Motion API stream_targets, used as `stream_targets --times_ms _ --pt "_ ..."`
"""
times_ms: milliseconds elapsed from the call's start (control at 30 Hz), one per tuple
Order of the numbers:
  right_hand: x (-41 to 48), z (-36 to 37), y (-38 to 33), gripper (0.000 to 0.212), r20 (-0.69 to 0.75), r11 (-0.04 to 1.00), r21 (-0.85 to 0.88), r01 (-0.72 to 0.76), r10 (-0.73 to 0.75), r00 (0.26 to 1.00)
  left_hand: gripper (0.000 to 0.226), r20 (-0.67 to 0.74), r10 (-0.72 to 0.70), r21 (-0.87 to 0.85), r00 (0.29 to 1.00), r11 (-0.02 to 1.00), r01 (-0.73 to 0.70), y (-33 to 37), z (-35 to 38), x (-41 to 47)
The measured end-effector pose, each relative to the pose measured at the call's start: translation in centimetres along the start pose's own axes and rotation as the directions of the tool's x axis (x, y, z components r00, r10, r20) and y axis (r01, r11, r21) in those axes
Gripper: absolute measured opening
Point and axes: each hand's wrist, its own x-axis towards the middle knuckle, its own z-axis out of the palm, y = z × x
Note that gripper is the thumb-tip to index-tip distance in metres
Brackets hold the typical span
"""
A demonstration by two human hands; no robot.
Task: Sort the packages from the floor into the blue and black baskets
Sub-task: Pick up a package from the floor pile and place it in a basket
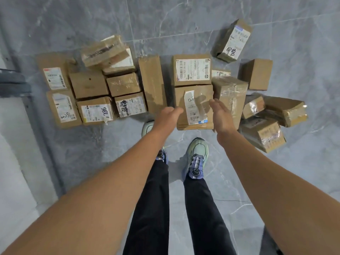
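Note:
Several taped cardboard packages lie in a row on the grey tiled floor. Right in front of me is a flat brown package (195, 100) with a long white label down its middle. My left hand (168, 115) hovers at its left edge with fingers loosely curled and holds nothing. My right hand (221, 116) reaches over its right edge, fingers straight and relaxed. Whether either hand touches the package I cannot tell. No basket is in view.
A labelled box (192, 69) lies just behind the target. A tall narrow box (152, 83) stands to its left, a taped box (230, 94) to its right. More boxes crowd both sides. My feet (196, 157) stand just before the row. A dark frame (12, 83) is at the left.

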Motion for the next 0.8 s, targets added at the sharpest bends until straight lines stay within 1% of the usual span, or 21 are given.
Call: stream_targets --times_ms 133,233,267,333,367,433,500,567,600,633,700,767,800 --pt "1.6 1.0 0.6 0.055 -0.029 1.000 -0.001 0.003 -0.003 1.000 0.020 -0.009 -0.035 -0.012 0.999 0.999 0.035 -0.5 1.2 2.6" --pt "2.3 1.4 1.1 0.041 -0.041 0.999 -0.008 0.034 -0.035 0.999 0.018 0.002 -0.067 -0.094 0.998 0.993 0.067 -1.1 1.9 3.6" --pt "2.5 1.5 1.1 0.045 -0.037 0.999 -0.025 0.046 -0.047 0.998 0.024 0.012 -0.071 -0.110 0.997 0.991 0.072 -1.3 2.1 3.9" --pt "3.0 1.8 1.3 0.056 -0.021 0.995 -0.064 0.070 -0.072 0.997 0.054 0.022 -0.094 -0.147 0.995 0.984 0.096 -1.7 2.6 4.5" --pt "3.1 1.9 1.3 0.063 -0.025 0.994 -0.072 0.079 -0.081 0.996 0.063 0.018 -0.105 -0.153 0.994 0.982 0.107 -1.7 2.7 4.6" --pt "3.4 1.9 1.4 0.075 -0.037 0.994 -0.071 0.080 -0.082 0.996 0.069 0.011 -0.118 -0.158 0.993 0.980 0.118 -1.7 3.0 5.0" --pt "3.8 1.6 1.6 0.075 -0.054 0.996 -0.069 0.049 -0.053 0.997 0.062 0.011 -0.124 -0.158 0.992 0.980 0.124 -1.8 3.2 5.4" --pt "3.9 1.4 1.6 0.073 -0.065 0.998 -0.063 0.013 -0.017 0.998 0.047 0.001 -0.107 -0.158 0.994 0.982 0.106 -1.8 3.1 5.6" --pt "4.2 1.2 1.7 0.069 -0.070 0.997 -0.083 0.010 -0.016 0.997 0.041 0.002 -0.101 -0.162 0.995 0.982 0.100 -2.0 3.2 5.9" --pt "4.4 1.1 1.7 0.060 -0.060 0.993 -0.115 0.021 -0.028 0.998 0.037 0.000 -0.094 -0.163 0.996 0.982 0.093 -2.2 3.1 6.1" --pt "5.0 0.9 2.2 0.047 -0.060 0.989 -0.142 0.031 -0.039 0.997 0.036 0.005 -0.071 -0.158 0.997 0.985 0.071 -2.6 3.0 6.4" --pt "4.8 0.9 2.0 0.049 -0.031 0.998 -0.067 0.000 -0.002 1.000 0.038 0.012 -0.051 -0.146 0.999 0.988 0.052 -2.9 2.9 6.5" --pt "4.7 0.8 2.0 0.055 -0.004 1.000 -0.018 -0.025 0.025 1.000 0.040 0.018 -0.042 -0.143 0.999 0.989 0.044 -3.0 2.8 6.5"
